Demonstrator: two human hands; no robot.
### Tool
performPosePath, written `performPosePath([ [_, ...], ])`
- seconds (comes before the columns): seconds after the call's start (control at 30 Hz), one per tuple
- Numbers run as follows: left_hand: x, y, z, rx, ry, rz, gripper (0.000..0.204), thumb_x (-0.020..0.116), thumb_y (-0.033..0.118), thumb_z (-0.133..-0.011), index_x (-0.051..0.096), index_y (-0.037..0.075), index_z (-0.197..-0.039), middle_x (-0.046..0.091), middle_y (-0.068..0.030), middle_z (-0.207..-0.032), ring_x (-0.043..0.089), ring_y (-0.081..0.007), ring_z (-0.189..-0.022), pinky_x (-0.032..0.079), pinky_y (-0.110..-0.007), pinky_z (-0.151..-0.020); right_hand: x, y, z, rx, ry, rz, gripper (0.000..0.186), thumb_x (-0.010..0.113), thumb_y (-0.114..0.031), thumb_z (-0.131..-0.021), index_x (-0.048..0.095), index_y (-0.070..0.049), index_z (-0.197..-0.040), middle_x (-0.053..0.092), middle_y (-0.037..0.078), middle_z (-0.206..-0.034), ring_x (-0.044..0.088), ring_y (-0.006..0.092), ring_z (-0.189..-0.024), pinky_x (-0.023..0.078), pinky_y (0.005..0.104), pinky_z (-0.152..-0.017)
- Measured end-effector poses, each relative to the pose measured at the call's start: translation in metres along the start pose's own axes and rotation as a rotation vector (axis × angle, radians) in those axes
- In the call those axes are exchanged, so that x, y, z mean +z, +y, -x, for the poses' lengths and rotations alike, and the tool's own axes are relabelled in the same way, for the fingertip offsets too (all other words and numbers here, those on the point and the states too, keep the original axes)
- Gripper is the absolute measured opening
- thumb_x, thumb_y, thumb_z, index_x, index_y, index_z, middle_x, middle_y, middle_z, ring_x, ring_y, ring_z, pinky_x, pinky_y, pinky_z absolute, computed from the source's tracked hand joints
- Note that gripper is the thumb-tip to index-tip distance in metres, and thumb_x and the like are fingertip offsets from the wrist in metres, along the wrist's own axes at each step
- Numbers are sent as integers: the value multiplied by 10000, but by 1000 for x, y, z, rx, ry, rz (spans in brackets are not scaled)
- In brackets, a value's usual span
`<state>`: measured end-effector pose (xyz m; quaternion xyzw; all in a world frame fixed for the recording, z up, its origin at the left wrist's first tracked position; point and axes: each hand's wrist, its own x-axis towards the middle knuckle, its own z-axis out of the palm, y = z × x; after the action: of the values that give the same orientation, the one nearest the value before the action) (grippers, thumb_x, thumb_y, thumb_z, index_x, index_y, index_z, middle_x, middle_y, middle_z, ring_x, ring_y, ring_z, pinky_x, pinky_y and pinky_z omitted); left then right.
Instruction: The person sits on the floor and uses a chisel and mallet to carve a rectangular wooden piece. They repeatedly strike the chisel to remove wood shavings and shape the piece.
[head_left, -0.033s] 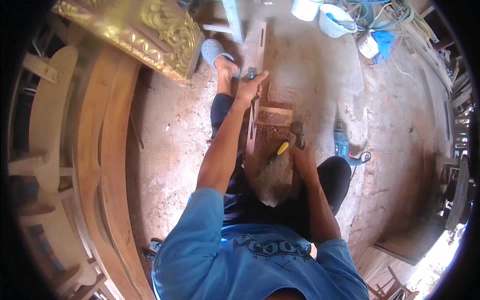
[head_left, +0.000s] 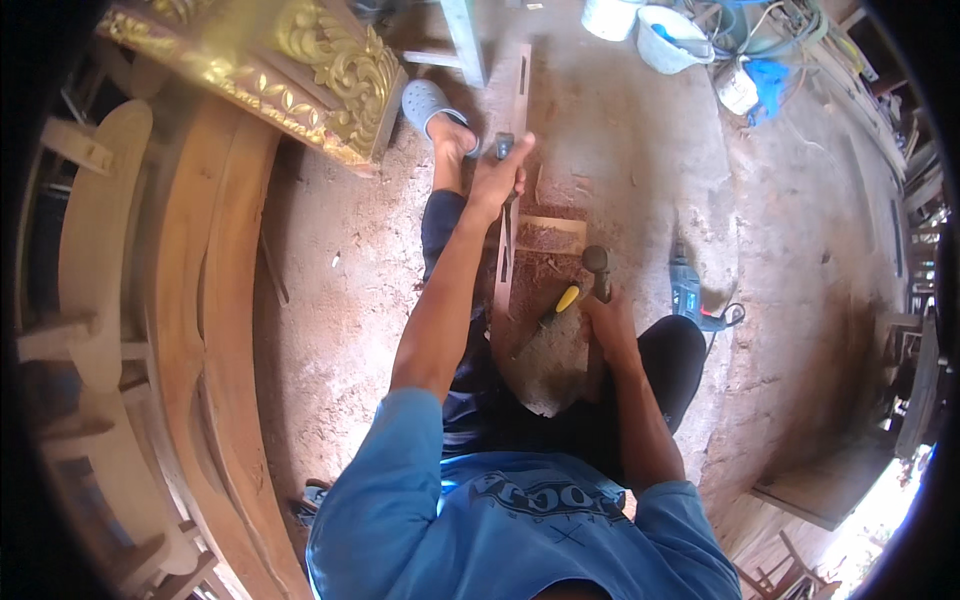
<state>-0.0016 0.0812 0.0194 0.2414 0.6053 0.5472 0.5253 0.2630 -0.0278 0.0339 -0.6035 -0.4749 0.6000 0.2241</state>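
Note:
My left hand [head_left: 494, 180] is closed around the dark-topped handle of a chisel [head_left: 505, 146], held upright over a long narrow wooden slat [head_left: 523, 85]. Long slots are cut in this slat, and the blade's lower end is hard to make out. Lower right, my right hand [head_left: 612, 325] grips a hammer [head_left: 596, 262], its dark round head raised and apart from the chisel. Between my legs a yellow-handled tool [head_left: 567, 299] lies on the floor; its dark shaft blends into shadow. Beside the slat sits a short wooden block [head_left: 553, 236] strewn with reddish shavings.
A corded power drill [head_left: 685, 288] lies right of my knee. Gold carved woodwork [head_left: 345, 75] stands far left, with long curved planks [head_left: 230, 300] along the left. Buckets [head_left: 672, 45] and hoses sit far right. My clog-shod foot [head_left: 430, 108] is beside the slat.
My right hand and the hammer have shifted very slightly toward me. My left hand stays on the chisel in nearly the same place.

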Motion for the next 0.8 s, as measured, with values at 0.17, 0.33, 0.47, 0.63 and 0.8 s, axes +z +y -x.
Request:
performPosePath([
  [0.17, -26, 28, 30, 501, 113, -283, 262, 705, 278, -946, 612, 34, -978, 617, -15, -764, 583, -127, -627, 463, -260, -594, 8, -1, -9, 68, -41, -48, 97, 614, -91, -834, 571, -16, -878, 541, 43, -574, 521, 149, -431, 422, 321, -413],
  [0.33, -43, 12, 52, 378, 240, 176, 220, 781, 141, -863, 597, 76, -966, 595, 6, -788, 536, -94, -643, 421, -256, -596, 31, -8, -8, 43, -104, 15, 126, 624, -87, -838, 567, 5, -902, 544, 49, -594, 514, 149, -432, 426, 322, -427],
  [0.47, -46, -14, 70, 323, 211, 294, 212, 820, 150, -810, 615, 110, -842, 575, 24, -704, 500, -75, -637, 370, -245, -632, 38, -8, 5, 40, -156, 70, 132, 624, -83, -837, 566, 11, -909, 554, 53, -608, 519, 150, -442, 425, 320, -430],
  [0.63, -43, -35, 83, 353, 150, 252, 194, 803, 110, -841, 611, 89, -822, 510, 75, -710, 444, -29, -622, 355, -222, -565, 34, -14, 19, -5, -143, 137, 127, 625, -74, -840, 561, 10, -911, 554, 53, -605, 520, 149, -442, 423, 317, -430],
  [0.8, -42, -42, 87, 374, 190, 252, 209, 814, 148, -840, 610, 104, -842, 551, 47, -701, 476, -40, -605, 356, -226, -556, 30, -39, 38, 0, -149, 182, 129, 628, -95, -852, 545, -19, -917, 540, 39, -604, 526, 130, -455, 424, 289, -434],
])
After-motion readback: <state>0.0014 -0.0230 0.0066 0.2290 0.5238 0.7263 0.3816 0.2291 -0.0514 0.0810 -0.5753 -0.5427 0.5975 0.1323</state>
